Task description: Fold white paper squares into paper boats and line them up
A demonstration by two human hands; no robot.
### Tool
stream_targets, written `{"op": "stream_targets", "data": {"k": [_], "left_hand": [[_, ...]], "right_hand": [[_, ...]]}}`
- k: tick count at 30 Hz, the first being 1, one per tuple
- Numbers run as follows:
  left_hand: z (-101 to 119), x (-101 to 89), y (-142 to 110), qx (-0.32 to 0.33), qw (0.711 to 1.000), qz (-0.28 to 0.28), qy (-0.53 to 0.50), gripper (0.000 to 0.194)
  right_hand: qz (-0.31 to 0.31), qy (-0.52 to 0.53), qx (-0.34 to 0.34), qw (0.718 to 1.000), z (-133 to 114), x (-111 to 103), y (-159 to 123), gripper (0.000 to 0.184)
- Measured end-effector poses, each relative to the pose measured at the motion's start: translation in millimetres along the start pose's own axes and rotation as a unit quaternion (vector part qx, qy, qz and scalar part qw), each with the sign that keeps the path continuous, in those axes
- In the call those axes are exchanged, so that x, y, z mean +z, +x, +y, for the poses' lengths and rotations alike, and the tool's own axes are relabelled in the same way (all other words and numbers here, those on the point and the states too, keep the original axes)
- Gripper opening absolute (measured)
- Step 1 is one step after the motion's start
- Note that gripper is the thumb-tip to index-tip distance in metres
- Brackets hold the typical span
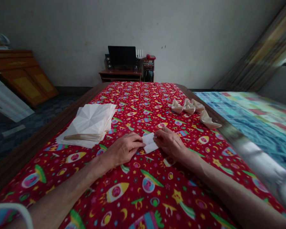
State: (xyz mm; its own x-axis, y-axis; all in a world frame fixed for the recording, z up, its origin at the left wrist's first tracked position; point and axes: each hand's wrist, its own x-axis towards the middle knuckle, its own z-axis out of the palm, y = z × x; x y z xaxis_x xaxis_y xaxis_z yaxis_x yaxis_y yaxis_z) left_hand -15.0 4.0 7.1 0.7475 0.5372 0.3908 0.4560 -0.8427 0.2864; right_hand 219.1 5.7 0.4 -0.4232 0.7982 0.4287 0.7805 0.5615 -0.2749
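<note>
A small folded white paper point(149, 143) lies on the red patterned tablecloth point(143, 190) in the middle of the table. My left hand point(124, 149) presses on its left edge with curled fingers. My right hand point(169, 142) pinches its right edge, fingers closed on the paper. Both forearms rest on the cloth.
A stack of creased white paper sheets point(89, 124) lies to the left. Several folded paper boats point(193, 109) sit at the far right of the table. A bed with a blue patchwork cover point(252, 121) stands on the right. A small desk with a monitor point(122, 57) is against the back wall.
</note>
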Motion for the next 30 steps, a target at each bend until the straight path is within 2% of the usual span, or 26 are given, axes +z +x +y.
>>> {"op": "stream_targets", "data": {"k": [4, 7, 13, 19, 21, 26, 30], "left_hand": [[1.6, -2.1, -1.7, 0.006, 1.000, -0.015, -0.017, 0.033], [0.2, -2.3, -2.1, -0.007, 0.999, -0.001, -0.051, 0.034], [-3.8, -0.1, -1.6, -0.008, 0.998, 0.015, -0.068, 0.034], [-4.9, 0.0, -3.3, 0.002, 0.999, -0.010, -0.043, 0.037], [-2.8, -0.6, -3.4, 0.011, 1.000, -0.024, -0.012, 0.040], [6.8, -2.9, -2.9, 0.023, 0.994, -0.073, 0.078, 0.045], [11.0, -5.7, -3.5, 0.020, 0.991, -0.090, 0.095, 0.048]], "right_hand": [[-0.028, -0.057, -0.078, 0.995, -0.8, -1.0, -9.1, 0.018], [-0.050, -0.034, -0.106, 0.993, -8.1, -7.4, -14.7, 0.018], [-0.056, 0.055, -0.093, 0.993, -20.0, -12.5, -15.4, 0.016], [-0.050, 0.176, -0.016, 0.983, -8.7, -6.8, -8.5, 0.005], [-0.054, 0.202, -0.012, 0.978, -4.6, -6.3, -7.6, 0.005], [-0.054, 0.207, -0.030, 0.976, -1.1, -6.8, -8.1, 0.008], [-0.041, 0.191, -0.034, 0.980, -2.9, -4.9, -9.4, 0.005]]}}
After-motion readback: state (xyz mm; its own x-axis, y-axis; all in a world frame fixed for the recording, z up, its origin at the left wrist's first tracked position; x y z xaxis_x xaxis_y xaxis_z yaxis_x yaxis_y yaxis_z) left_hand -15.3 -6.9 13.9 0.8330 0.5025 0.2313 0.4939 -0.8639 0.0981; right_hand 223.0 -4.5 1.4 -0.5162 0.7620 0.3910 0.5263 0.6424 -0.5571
